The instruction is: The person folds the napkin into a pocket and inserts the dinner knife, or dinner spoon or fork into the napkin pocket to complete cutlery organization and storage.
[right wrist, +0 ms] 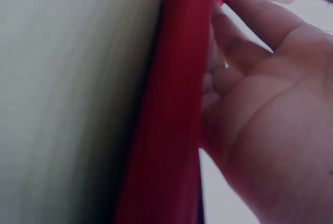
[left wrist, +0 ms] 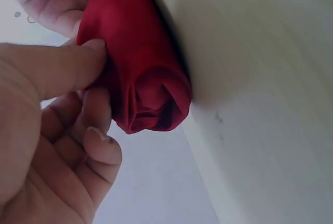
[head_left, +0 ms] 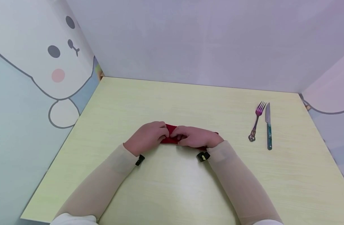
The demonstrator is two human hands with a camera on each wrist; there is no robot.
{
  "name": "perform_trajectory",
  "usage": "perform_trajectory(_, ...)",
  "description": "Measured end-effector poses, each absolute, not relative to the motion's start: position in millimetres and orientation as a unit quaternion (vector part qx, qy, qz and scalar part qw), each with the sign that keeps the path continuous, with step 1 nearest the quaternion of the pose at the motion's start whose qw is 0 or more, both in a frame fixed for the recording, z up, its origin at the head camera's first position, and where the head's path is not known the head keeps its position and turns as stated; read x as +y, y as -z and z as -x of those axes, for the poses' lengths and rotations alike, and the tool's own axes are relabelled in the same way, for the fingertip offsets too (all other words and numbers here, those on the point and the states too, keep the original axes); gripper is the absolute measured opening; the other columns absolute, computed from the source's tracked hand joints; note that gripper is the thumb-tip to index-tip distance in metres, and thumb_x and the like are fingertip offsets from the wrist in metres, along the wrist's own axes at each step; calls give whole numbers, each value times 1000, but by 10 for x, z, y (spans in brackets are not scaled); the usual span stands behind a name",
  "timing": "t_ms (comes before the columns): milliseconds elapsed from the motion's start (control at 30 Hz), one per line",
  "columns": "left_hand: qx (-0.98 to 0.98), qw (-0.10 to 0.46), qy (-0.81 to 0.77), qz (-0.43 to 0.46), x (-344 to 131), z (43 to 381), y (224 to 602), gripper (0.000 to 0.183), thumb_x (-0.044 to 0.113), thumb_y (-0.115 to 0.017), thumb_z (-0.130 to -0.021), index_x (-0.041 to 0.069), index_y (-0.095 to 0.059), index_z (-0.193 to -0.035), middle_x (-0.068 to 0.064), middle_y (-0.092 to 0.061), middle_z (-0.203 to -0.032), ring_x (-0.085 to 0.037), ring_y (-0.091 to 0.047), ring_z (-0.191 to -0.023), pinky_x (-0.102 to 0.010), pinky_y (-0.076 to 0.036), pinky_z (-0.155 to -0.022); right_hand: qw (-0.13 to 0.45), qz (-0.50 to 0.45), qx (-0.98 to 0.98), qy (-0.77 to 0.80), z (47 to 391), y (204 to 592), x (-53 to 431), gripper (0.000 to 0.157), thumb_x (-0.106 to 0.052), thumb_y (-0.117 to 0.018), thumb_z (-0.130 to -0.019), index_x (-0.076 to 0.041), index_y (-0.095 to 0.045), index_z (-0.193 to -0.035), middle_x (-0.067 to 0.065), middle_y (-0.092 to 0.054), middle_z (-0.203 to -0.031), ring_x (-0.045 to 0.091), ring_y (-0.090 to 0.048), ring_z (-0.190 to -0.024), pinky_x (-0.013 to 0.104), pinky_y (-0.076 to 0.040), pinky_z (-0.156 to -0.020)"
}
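A red cloth napkin [head_left: 168, 140] lies on the table as a long, narrow roll running left to right. My left hand [head_left: 148, 135] pinches its left part between thumb and fingers. In the left wrist view, that end of the napkin [left wrist: 138, 36] shows coiled layers, and the thumb presses on its loose upper edge. My right hand [head_left: 198, 137] lies over the middle and right part, with bent fingers gripping the napkin close to the left hand. In the right wrist view the napkin [right wrist: 171, 104] stretches along beside the palm; the fingertips are partly hidden.
Right of the hands, a fork [head_left: 256, 120] with a purplish head lies beside a table knife [head_left: 269, 126] with a teal handle. The pale wooden table [head_left: 160, 97] meets a plain wall [head_left: 200, 43] at the back. Cartoon-printed panels flank both sides.
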State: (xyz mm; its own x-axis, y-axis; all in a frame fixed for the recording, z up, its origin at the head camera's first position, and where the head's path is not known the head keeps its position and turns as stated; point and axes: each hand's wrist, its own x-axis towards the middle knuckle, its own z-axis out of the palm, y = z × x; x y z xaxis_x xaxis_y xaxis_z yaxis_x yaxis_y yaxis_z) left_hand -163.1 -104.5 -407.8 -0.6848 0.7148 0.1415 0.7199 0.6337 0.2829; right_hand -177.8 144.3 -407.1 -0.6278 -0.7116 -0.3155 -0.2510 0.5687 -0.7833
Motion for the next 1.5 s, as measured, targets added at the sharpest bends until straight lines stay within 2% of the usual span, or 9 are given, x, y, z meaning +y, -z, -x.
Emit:
perform_trajectory(133,-901,6,175,396,-1059,1652,4078,13,4,-76,-92,17,-77,-98,3,-62,-101,-14,-60,-94,-27,-53,-86,316,313,829,339,1753,4046,1443,49,-9,-58,-97,-30,-60,-141,-14,-55,-134,11,-52,-120,35,-42,-105)
perform_trajectory(333,-890,7,194,413,-1094,1672,4080,14,3,-76,-92,16,-77,-97,3,-62,-102,-14,-60,-96,-27,-52,-86,259,385,851,245,1713,4013,1294,53,1,-49,-86,-17,-65,-133,-7,-48,-141,13,-46,-127,31,-42,-104)
perform_trajectory(567,-888,-4,206,411,-1142,1710,4095,15,2,-76,-92,16,-77,-98,4,-66,-105,-15,-62,-98,-28,-52,-89,280,366,863,206,1732,3982,1234,55,4,-42,-85,-24,-63,-128,-11,-58,-122,10,-54,-108,30,-45,-90)
perform_trajectory(700,-894,-8,200,401,-1166,1741,4100,15,2,-75,-92,15,-77,-99,4,-69,-102,-16,-64,-97,-30,-53,-91,283,367,861,210,1752,3981,1247,73,5,-38,-90,-31,-50,-152,-16,-47,-150,6,-45,-135,29,-40,-107)
perform_trajectory(800,-898,-30,213,384,-1191,1761,4099,19,0,-71,-94,16,-78,-100,4,-70,-99,-15,-64,-94,-30,-53,-90,280,367,865,194,1745,3994,1214,77,4,-39,-90,-34,-44,-157,-19,-33,-160,8,-39,-141,29,-40,-108)
perform_trajectory(967,-897,-77,263,347,-1221,1785,4079,28,-4,-60,-96,18,-76,-97,5,-67,-97,-13,-60,-91,-31,-51,-87,281,339,882,167,1709,4001,1103,71,-1,-47,-83,-34,-56,-144,-16,-34,-148,10,-59,-102,30,-49,-79)
perform_trajectory(1100,-897,-89,275,336,-1222,1809,4088,28,-4,-58,-97,19,-74,-97,7,-66,-97,-11,-59,-92,-31,-50,-87,272,327,890,163,1697,4017,1071,65,-3,-49,-79,-35,-59,-134,-14,-35,-137,12,-62,-81,31,-49,-70)
perform_trajectory(1400,-922,-132,263,250,-1255,1859,4147,22,8,-68,-98,14,-65,-120,0,-57,-113,-17,-59,-98,-33,-53,-89,276,323,895,136,1668,4024,1084,78,-11,-59,-82,-44,-48,-152,-8,-43,-123,12,-59,-90,29,-49,-71)
perform_trajectory(1500,-915,-155,283,241,-1283,1900,4174,18,9,-67,-99,15,-66,-117,0,-61,-110,-19,-58,-99,-36,-52,-90,284,321,895,127,1685,4021,1079,78,-15,-60,-82,-43,-46,-154,-8,-47,-119,13,-55,-97,30,-49,-74)
